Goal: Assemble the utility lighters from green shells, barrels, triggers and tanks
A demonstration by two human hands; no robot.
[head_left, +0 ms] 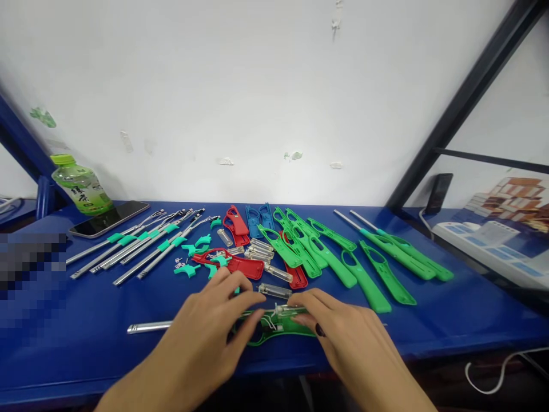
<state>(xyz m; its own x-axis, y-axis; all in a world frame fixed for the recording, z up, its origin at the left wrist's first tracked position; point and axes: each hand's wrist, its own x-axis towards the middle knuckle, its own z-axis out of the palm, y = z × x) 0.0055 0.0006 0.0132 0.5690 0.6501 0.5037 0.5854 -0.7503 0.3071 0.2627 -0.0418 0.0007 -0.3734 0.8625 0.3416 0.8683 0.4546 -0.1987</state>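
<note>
A green lighter shell half (pixel 261 337) lies at the table's front edge between my hands, its open side up, with white wires inside. A metal tube (pixel 148 327) sticks out to the left from under my left hand (pixel 214 326). The left thumb and fingers are bent close to the shell, near the wires; their exact hold is partly hidden. My right hand (pixel 338 326) pinches a clear fluid cartridge (pixel 288 310) over the shell. Another clear cartridge (pixel 274 290) lies just behind.
Metal tubes (pixel 128 246) with wires lie at left, near a phone (pixel 109 219) and a bottle (pixel 81 186). Teal clips (pixel 185 270), red shells (pixel 244 266) and blue shells (pixel 259 220) are in the middle. Green shells (pixel 366 283) and two assembled lighters (pixel 398 254) lie right.
</note>
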